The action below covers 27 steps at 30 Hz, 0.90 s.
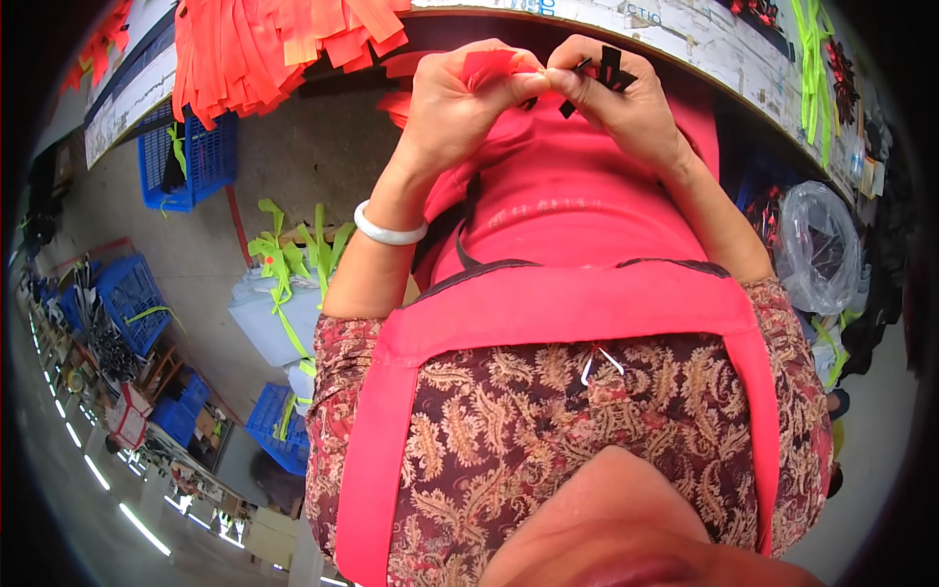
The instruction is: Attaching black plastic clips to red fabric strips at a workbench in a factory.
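Note:
My left hand (452,112) is closed on an orange-red fabric strip (492,67), part of which shows above the fingers. Small black strips (608,70) stick out between the fingers of my right hand (631,110), which is pinched shut around them. The two thumbs meet tip to tip in front of my red apron (577,215), near the table edge. What lies right between the fingertips is covered. A thick bunch of orange-red strips (259,59) hangs over the table edge left of my hands.
The worn white tabletop (675,29) runs along the top. Neon yellow-green strips (812,73) hang at its right. Blue plastic crates (210,161) and a pale bundle (259,318) with yellow-green ties stand on the left. A clear plastic bag (820,249) is at the right.

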Tool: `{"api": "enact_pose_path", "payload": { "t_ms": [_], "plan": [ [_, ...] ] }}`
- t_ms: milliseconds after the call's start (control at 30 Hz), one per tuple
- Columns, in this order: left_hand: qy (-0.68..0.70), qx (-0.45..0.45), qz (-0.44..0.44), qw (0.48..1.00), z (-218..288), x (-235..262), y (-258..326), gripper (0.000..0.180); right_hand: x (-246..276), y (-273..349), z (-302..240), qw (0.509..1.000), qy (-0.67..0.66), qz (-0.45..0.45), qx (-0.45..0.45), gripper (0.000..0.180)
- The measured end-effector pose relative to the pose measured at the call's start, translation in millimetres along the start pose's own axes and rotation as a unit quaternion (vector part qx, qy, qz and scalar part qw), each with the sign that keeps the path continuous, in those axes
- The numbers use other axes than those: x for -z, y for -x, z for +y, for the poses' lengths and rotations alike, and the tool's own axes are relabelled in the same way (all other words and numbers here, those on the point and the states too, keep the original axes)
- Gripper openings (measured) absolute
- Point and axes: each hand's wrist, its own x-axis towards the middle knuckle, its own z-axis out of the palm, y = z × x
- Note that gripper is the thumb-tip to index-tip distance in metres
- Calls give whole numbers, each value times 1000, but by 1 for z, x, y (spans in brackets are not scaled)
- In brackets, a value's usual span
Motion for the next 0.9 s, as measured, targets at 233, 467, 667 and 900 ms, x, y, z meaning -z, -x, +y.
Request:
{"api": "enact_pose_path", "payload": {
  "t_ms": [233,467,667,900],
  "plan": [
    [-20,-1,-20,1000,-22,-5,1,11,7,-2,1,998,-37,58,2,15],
    [-19,28,-4,999,-37,-7,11,15,16,-14,-2,992,-82,91,-11,15],
    [-24,88,-3,996,-30,7,6,14,11,-14,-4,986,-71,105,-108,27],
    [7,64,78,995,-5,30,14,12,-2,-61,-42,997,-36,24,-56,26]
  ]
}}
